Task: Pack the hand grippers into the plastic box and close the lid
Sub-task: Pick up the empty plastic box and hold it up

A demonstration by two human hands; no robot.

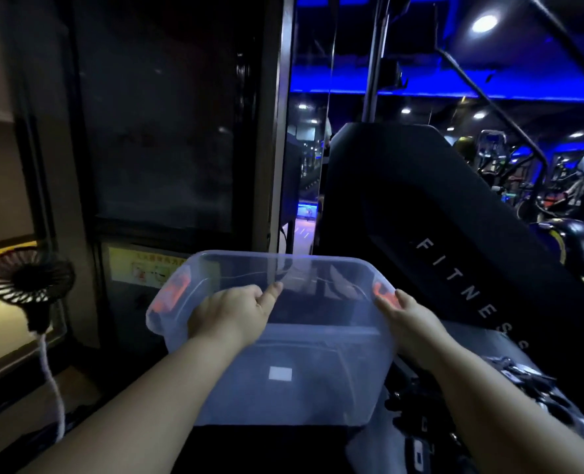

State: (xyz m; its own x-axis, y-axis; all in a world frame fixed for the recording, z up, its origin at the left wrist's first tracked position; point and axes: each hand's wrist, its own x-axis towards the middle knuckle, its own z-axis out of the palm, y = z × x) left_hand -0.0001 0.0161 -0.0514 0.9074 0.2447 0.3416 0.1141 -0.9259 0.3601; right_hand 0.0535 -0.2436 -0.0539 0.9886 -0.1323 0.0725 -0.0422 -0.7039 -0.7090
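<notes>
1. Hands grasp the plastic box point(318, 388); left hand point(229, 316) curls over its near rim, forefinger out; right hand point(408, 319) clasps the right end beside an orange latch point(383, 295).
2. Box is held up between them, tilted; white label point(280, 373) on its wall.
3. Black machine point(454, 234) lettered FITNESS stands behind, right; small fan point(29, 280) on a white cord point(53, 381), left.

A gym: exercise machines point(496, 155) under blue lighting, black "FITNESS"-lettered equipment point(420, 213).

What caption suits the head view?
Left hand and right hand hold the translucent plastic box beside a black fitness machine.
</notes>
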